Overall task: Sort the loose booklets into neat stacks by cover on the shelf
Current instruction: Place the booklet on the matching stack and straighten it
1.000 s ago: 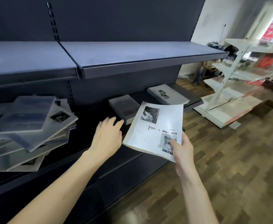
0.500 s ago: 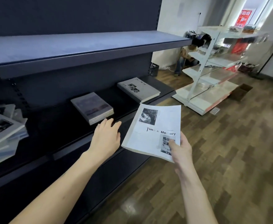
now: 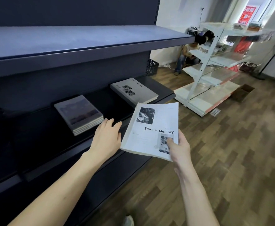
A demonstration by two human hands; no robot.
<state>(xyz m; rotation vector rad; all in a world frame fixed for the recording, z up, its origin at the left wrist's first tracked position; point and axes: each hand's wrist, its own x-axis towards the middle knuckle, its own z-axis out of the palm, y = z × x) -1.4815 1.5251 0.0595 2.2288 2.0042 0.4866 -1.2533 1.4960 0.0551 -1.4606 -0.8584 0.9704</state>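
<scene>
Two stacks on the shelf [image 3: 158,88]: my right hand [image 3: 178,148] pinches the Time & Memory booklet [image 3: 151,132], left hand [image 3: 106,139] flat and empty, so it should land square on the matching far stack [image 3: 133,92], not the blue-cover stack [image 3: 79,114].

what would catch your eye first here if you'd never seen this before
The white booklet titled Time & Memory, pinched at its near corner by the right hand, sits centre frame. Beyond it, two neat stacks lie on the dark shelf: a matching white stack and a grey stack.
</scene>
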